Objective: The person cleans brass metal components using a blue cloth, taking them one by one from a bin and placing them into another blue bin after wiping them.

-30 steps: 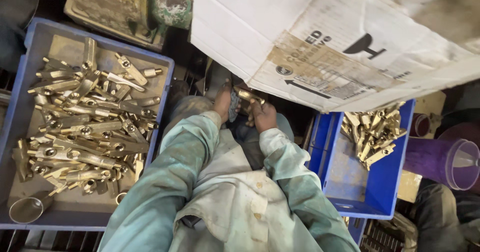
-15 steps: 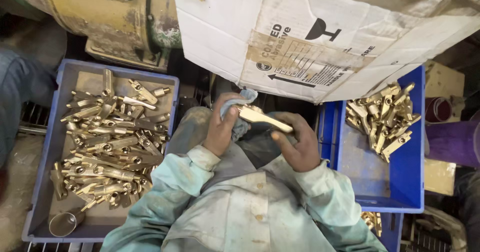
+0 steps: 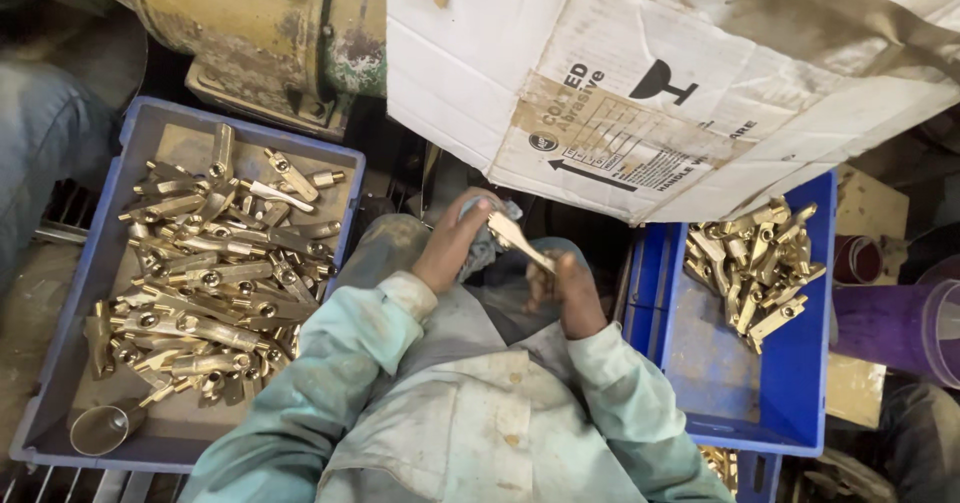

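My left hand point(image 3: 452, 245) and my right hand point(image 3: 572, 293) together hold one long brass part point(image 3: 518, 241) above my lap, under the edge of a cardboard sheet point(image 3: 660, 73). A grey-blue cloth point(image 3: 486, 245) is bunched in my left hand against the part's upper end. My right hand grips the part's lower end. To my left a blue crate point(image 3: 90, 293) holds several brass parts point(image 3: 210, 273). To my right another blue crate point(image 3: 790, 393) holds a smaller heap of brass parts point(image 3: 752, 261) in its far corner.
A worn yellow-green machine housing point(image 3: 260, 23) stands at the top left. A small metal scoop point(image 3: 105, 427) lies in the left crate's near corner. A purple container point(image 3: 895, 328) is at the far right. Another person's blue trouser leg point(image 3: 45, 153) is at the left edge.
My hands have drawn back from under the cardboard with the brass part. The part now lies slanted between both hands, and the view has shifted left.
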